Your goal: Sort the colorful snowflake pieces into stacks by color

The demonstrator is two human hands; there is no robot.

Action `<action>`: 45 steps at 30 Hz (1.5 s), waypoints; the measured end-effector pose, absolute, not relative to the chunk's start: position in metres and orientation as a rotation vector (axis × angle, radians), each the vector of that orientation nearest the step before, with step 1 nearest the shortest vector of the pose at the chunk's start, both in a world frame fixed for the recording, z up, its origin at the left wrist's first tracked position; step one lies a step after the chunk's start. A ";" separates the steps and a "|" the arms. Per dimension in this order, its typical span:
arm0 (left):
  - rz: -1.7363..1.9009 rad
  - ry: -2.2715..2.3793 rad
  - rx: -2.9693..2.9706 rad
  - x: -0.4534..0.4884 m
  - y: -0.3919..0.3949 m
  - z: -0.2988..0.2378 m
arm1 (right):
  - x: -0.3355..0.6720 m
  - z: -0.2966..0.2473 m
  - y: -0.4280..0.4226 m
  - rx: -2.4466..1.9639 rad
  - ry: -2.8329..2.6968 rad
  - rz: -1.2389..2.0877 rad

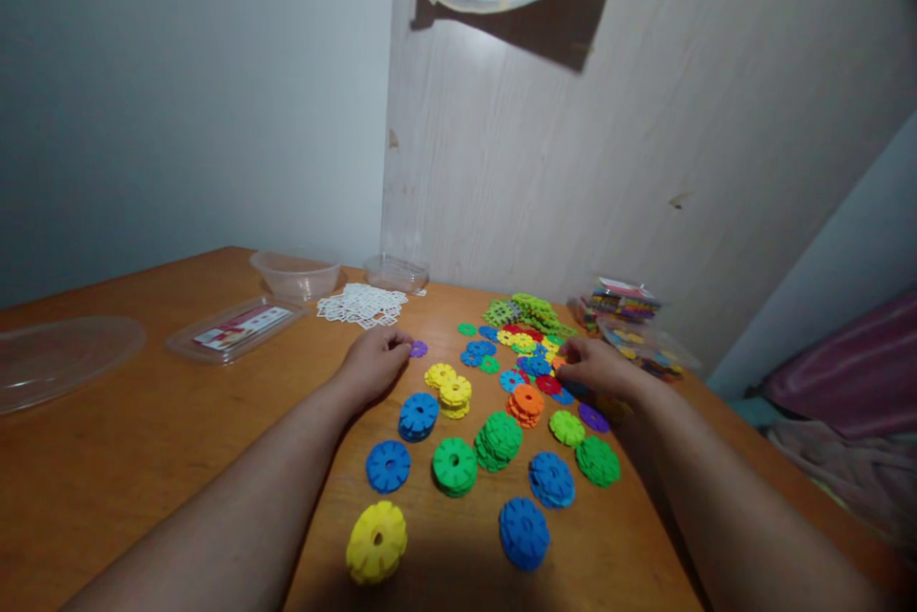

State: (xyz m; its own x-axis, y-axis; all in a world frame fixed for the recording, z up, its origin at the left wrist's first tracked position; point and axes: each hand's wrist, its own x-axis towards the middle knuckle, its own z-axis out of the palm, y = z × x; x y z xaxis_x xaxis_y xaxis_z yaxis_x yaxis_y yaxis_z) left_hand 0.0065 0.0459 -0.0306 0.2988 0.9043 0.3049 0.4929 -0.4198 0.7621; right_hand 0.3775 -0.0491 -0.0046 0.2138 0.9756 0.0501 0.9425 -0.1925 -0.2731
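Observation:
My left hand [373, 366] is closed, thumb and fingers together at the rim of a small purple notched disc [418, 349] just over or on the tabletop. At the right edge of a loose pile of colourful notched discs [534, 366], my right hand [600, 368] has its fingers bent and drawn together. An orange disc [559, 363] shows by its fingertips, though what they grip is partly hidden. Nearer to me stand stacks of same-coloured discs: yellow [377, 540], blue [525, 533], green [500, 440] and orange [525, 404].
White lattice pieces [363, 305] lie heaped at the back left, beside a clear tub [297, 275] and a clear lid with a label [240, 329]. Green interlocking pieces [526, 311] sit behind the pile. Filled clear containers [622, 302] stand at the table's right edge.

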 end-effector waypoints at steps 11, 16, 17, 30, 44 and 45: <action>0.987 1.237 2.064 0.006 0.045 -0.028 | 0.321 0.048 -0.084 -1.789 -2.005 0.871; 0.977 1.234 2.072 0.006 0.045 -0.029 | 0.298 0.052 -0.090 -1.820 -2.096 0.817; 0.975 1.234 2.075 0.005 0.045 -0.028 | 0.295 0.053 -0.091 -1.827 -2.114 0.788; 0.968 1.235 2.036 0.007 0.045 -0.029 | 0.361 0.031 -0.070 -1.965 -1.889 0.402; 0.967 1.254 2.054 0.006 0.046 -0.029 | 0.349 0.007 -0.055 -2.154 -1.934 0.282; 0.967 1.258 2.051 0.006 0.046 -0.029 | 0.349 0.005 -0.053 -2.148 -1.947 0.272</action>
